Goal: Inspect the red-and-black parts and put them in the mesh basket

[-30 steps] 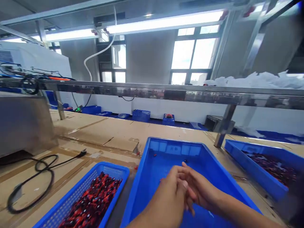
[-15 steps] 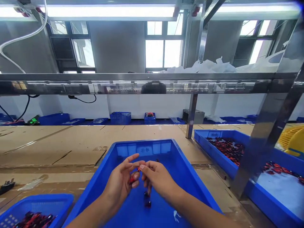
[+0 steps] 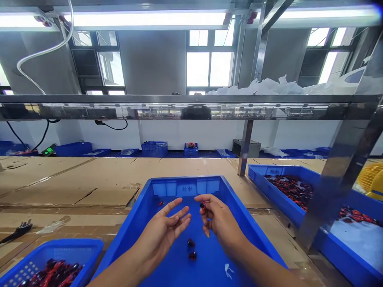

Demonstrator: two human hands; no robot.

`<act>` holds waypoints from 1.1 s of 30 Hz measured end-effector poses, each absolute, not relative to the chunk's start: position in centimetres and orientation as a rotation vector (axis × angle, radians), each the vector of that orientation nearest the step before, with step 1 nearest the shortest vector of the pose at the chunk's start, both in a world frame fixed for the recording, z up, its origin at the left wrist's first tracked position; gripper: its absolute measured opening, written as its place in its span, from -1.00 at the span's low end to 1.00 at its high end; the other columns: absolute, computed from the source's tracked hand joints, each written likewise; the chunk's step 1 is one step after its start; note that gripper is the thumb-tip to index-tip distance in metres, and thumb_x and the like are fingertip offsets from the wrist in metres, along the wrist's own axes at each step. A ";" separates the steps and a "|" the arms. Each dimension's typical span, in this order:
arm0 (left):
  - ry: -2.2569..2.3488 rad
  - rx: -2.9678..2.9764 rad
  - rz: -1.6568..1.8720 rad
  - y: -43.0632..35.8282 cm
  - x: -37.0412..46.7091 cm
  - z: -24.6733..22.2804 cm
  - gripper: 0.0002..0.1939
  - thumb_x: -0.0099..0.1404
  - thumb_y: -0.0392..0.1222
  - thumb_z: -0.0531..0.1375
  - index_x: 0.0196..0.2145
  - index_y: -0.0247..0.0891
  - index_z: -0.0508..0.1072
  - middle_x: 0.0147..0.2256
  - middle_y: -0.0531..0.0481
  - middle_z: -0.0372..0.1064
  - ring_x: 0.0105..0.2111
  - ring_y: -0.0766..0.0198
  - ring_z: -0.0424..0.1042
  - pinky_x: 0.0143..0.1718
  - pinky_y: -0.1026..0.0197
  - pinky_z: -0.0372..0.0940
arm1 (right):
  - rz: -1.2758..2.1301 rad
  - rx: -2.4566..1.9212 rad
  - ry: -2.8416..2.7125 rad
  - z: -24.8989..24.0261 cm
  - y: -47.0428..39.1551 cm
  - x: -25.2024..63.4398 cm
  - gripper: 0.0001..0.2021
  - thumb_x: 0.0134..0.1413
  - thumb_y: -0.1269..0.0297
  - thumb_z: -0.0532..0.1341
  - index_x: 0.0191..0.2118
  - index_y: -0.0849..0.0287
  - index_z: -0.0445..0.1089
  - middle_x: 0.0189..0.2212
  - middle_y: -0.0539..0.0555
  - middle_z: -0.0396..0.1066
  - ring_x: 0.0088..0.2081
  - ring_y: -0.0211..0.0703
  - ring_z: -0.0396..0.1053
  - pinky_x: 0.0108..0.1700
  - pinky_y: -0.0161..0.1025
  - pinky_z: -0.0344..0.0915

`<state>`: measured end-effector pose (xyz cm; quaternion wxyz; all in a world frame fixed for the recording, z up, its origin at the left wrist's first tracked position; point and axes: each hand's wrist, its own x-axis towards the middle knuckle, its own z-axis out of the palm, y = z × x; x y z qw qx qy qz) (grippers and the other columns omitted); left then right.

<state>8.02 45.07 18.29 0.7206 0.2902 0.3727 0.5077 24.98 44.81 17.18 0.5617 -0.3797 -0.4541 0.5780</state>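
My right hand [image 3: 220, 217] pinches a small red-and-black part [image 3: 202, 205] between thumb and fingers, above the large blue tray [image 3: 143, 199]. To its left, my left hand [image 3: 167, 227] is open, palm turned inward and fingers spread, with no part visible in it. Below the hands, two more small black-and-red parts [image 3: 192, 255] lie on the tray floor. One little red piece [image 3: 160, 203] rests near the tray's far left corner. A white scrap [image 3: 228, 271] lies on the floor of the tray, near my right forearm.
At the lower left stands a blue basket [image 3: 74, 244] with many red-and-black parts. Another blue tray [image 3: 254, 171] of such parts is on the right, behind a metal post [image 3: 326, 191]. A black plug [image 3: 24, 228] lies on the cardboard-covered table [image 3: 98, 171]. A metal shelf beam [image 3: 149, 107] crosses ahead.
My hands have moved apart. The left hand has opened and the red part in it is gone; a red piece now shows at the tray's far left. My right hand holds a part.
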 end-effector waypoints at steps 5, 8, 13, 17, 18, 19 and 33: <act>0.794 0.636 1.095 44.3 8.2 18.6 -0.42 0.24 -0.59 0.10 0.19 -0.36 0.15 0.01 -0.43 0.38 0.00 -0.03 0.47 0.06 0.06 0.40 | 1.311 -0.963 -1.172 17.6 44.1 25.3 -0.63 -0.02 0.32 0.15 -0.04 0.24 0.38 -0.55 -0.08 0.23 -0.57 -0.30 0.21 -0.54 -0.31 0.22; 0.808 0.645 1.090 44.1 8.3 18.5 -0.50 0.31 -0.53 0.08 0.18 -0.40 0.16 0.00 -0.47 0.38 -0.05 -0.08 0.49 0.00 0.06 0.45 | 1.231 -1.013 -1.275 17.6 43.6 25.4 -0.61 0.07 0.29 0.21 0.05 0.22 0.33 -0.60 -0.11 0.28 -0.58 -0.27 0.25 -0.50 -0.27 0.26; 0.816 0.674 1.122 44.1 8.5 18.4 -0.60 0.38 -0.47 0.03 0.16 -0.46 0.18 -0.04 -0.50 0.41 -0.07 -0.07 0.51 -0.06 0.09 0.47 | 0.940 -0.998 -1.587 17.7 42.7 25.3 -0.67 0.34 0.07 0.01 0.07 0.10 0.26 -0.41 0.01 0.46 -0.40 -0.16 0.44 -0.36 -0.22 0.35; 0.773 0.709 1.196 44.2 8.4 18.9 -0.63 0.42 -0.32 0.08 0.15 -0.38 0.23 0.00 -0.37 0.43 -0.01 0.02 0.48 0.01 0.15 0.44 | 0.744 -1.048 -1.711 18.6 41.5 25.1 -0.73 0.39 0.10 -0.05 0.03 0.06 0.24 -0.52 -0.07 0.44 -0.51 -0.22 0.41 -0.41 -0.27 0.33; 0.760 0.717 1.212 44.3 8.4 19.1 -0.63 0.42 -0.29 0.10 0.15 -0.35 0.24 0.02 -0.33 0.42 0.01 0.05 0.46 0.04 0.16 0.42 | 0.706 -1.028 -1.739 18.9 41.1 25.1 -0.75 0.38 0.11 -0.03 0.02 0.04 0.26 -0.50 -0.06 0.44 -0.52 -0.24 0.40 -0.42 -0.28 0.32; 0.744 0.726 1.228 44.3 8.3 19.2 -0.63 0.41 -0.27 0.11 0.15 -0.33 0.25 0.05 -0.28 0.41 0.03 0.07 0.44 0.05 0.16 0.41 | 0.655 -1.000 -1.774 19.2 40.8 25.1 -0.77 0.36 0.12 0.01 0.00 0.03 0.29 -0.45 -0.05 0.45 -0.50 -0.26 0.39 -0.40 -0.29 0.32; 0.695 1.565 1.336 41.0 8.0 19.9 -0.66 0.36 -0.11 0.20 0.08 0.05 0.36 -0.02 0.04 0.48 0.04 0.26 0.41 0.07 0.24 0.33 | 0.565 -0.923 -1.582 19.9 39.8 24.7 -0.87 0.09 0.37 0.29 -0.25 0.07 0.32 -0.33 -0.05 0.42 -0.33 -0.27 0.42 -0.28 -0.36 0.40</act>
